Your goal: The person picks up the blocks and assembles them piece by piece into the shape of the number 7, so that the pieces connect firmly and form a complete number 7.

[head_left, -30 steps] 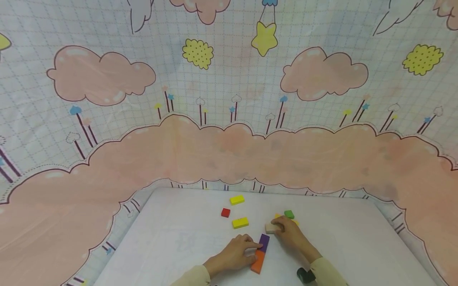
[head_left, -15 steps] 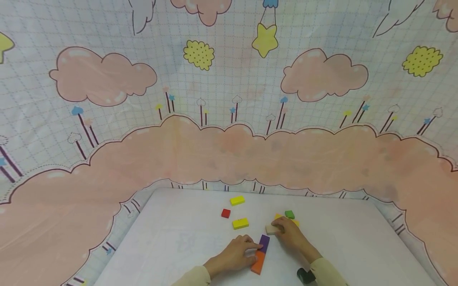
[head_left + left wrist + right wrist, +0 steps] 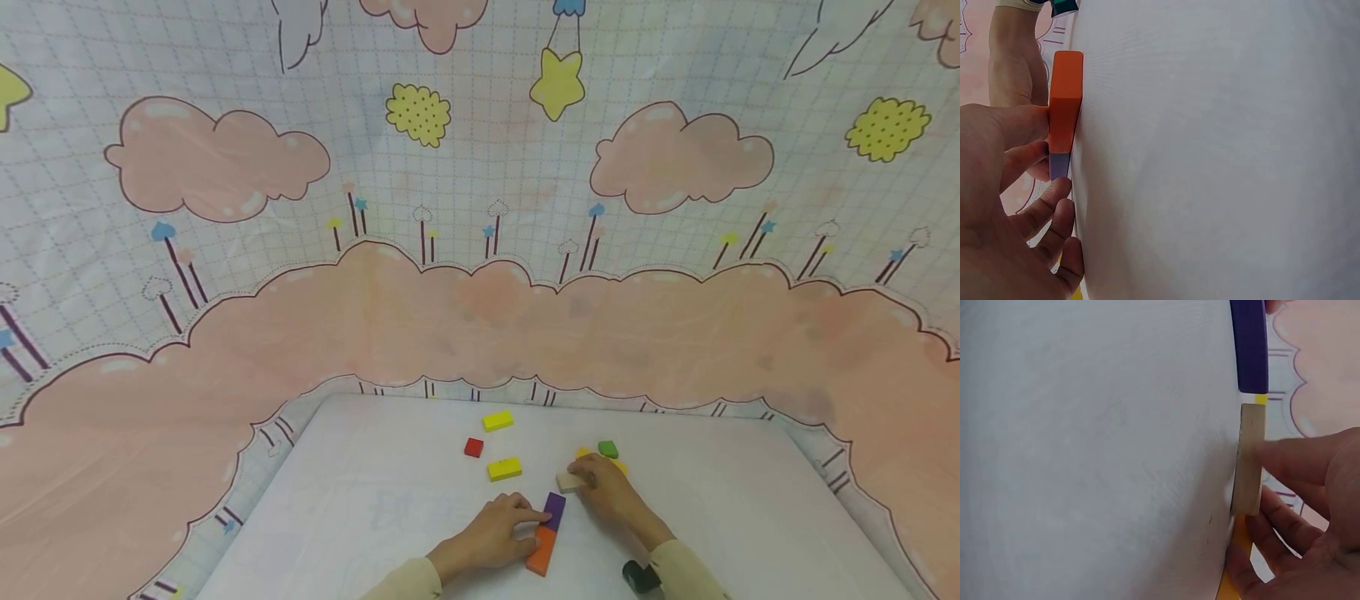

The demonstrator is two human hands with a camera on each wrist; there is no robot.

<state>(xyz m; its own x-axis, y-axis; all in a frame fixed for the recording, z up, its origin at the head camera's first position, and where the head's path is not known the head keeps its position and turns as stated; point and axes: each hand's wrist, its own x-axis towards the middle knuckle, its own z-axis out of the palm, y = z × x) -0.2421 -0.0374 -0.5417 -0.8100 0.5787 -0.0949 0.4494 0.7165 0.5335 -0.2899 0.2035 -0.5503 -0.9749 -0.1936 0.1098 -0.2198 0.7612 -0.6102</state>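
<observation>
In the head view, my left hand [image 3: 495, 529] lies against two blocks set end to end. Its index finger reaches straight onto the purple block [image 3: 555, 507] and its thumb touches the orange block [image 3: 540, 552]. The left wrist view shows the thumb at the upper face of the orange block [image 3: 1066, 94], the other fingers near the table. My right hand [image 3: 611, 492] pinches a plain wooden block [image 3: 567, 482] just beyond the purple block. In the right wrist view, the thumb meets the wooden block [image 3: 1249, 459], with fingertips partly hidden behind it.
Two yellow blocks [image 3: 504, 468] and a red block [image 3: 473, 447] lie left of the wooden one. A green block [image 3: 607, 449] and an orange-yellow piece [image 3: 619, 467] sit behind my right hand. A dark green cylinder [image 3: 640, 577] is beside the right sleeve on the white table [image 3: 360, 483].
Both hands and all the blocks stay where they are. The head view shifts only very slightly.
</observation>
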